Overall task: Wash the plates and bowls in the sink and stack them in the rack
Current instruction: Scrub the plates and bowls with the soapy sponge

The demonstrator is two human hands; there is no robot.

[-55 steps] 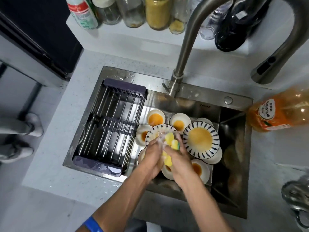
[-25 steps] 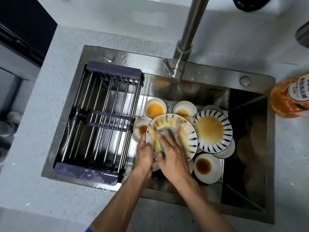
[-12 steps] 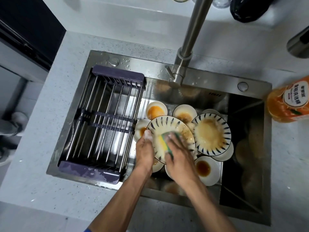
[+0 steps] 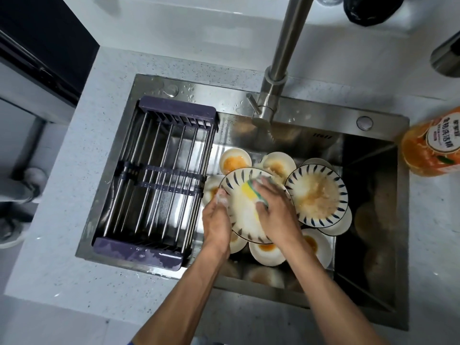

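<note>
My left hand (image 4: 216,220) grips the left rim of a white plate with blue dashes (image 4: 242,210), held tilted over the steel sink (image 4: 323,120). My right hand (image 4: 276,207) presses a yellow-green sponge (image 4: 252,191) against the plate's soapy face. A second blue-dashed plate (image 4: 317,194), smeared with brown sauce, lies just to the right. Several small white bowls with orange residue, such as one (image 4: 234,159) at the back and one (image 4: 267,252) at the front, lie under and around them. The purple-ended wire rack (image 4: 159,178) spans the sink's left half and holds no dishes.
The tap (image 4: 278,78) rises behind the sink's middle. An orange detergent bottle (image 4: 434,145) lies on the counter at the right. A black bag (image 4: 368,8) sits on the back ledge. Speckled white counter (image 4: 62,220) surrounds the sink.
My right hand has rubbed the sponge across the plate, from its middle toward the upper part. The plate shows more suds. The camera has shifted slightly.
</note>
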